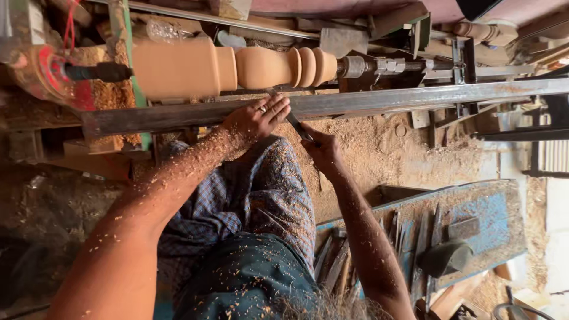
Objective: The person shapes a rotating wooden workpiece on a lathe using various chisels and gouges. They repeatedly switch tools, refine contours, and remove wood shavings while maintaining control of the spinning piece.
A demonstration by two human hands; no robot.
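Observation:
A pale wooden spindle (237, 68) with turned beads and grooves is mounted across a lathe. My left hand (255, 121) rests on the grey steel tool rest bar (385, 101), its fingers pressing down on a dark metal chisel (294, 121). My right hand (320, 148) grips the chisel's handle end just behind. The chisel's tip points up at the spindle near a groove. Both forearms are flecked with wood shavings.
A metal tailstock shaft (379, 65) holds the spindle's right end. Sawdust (385, 148) covers the floor. A blue wooden bench (468, 225) at the lower right carries several chisels and a dark object. My checked cloth-covered legs (255, 201) fill the middle.

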